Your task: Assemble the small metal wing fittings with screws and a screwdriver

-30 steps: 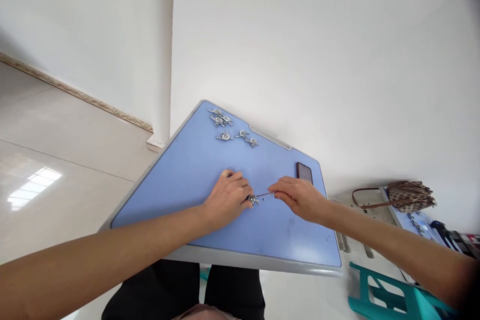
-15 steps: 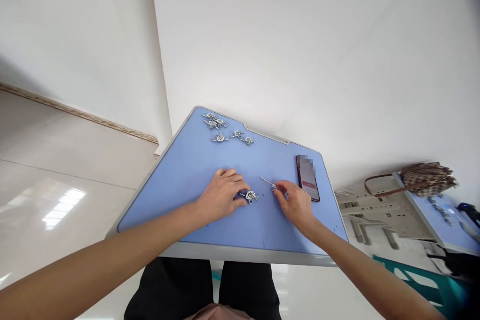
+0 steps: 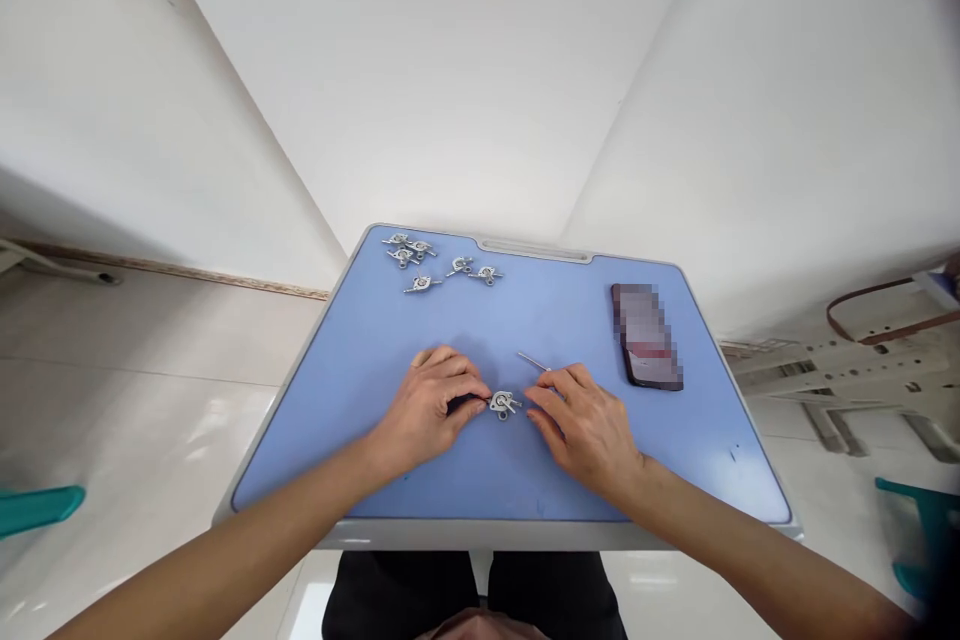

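A small silvery metal fitting point(image 3: 503, 404) with a flat plate and short tubes stands at the middle of the blue tabletop. My left hand point(image 3: 435, 400) is closed on its left end, thumb and forefinger pinching a tube. Just right of the fitting is my right hand point(image 3: 589, 420), its thumb and forefinger apart near the other end. Between them I make out nothing held. Beyond the right fingers lies a thin metal rod point(image 3: 532, 361); its near end is hidden behind the hand.
Several similar metal fittings point(image 3: 421, 284) lie at the back left of the table point(image 3: 337, 350). A phone point(image 3: 649, 338) rests at the right. The table's far edge stands close to a white wall point(image 3: 435, 70). Parts of green chairs point(image 3: 41, 510) show at both sides.
My right hand has moved left from the rod to the fitting's right side. My left hand now pinches the fitting's left end more tightly. The camera view has turned.
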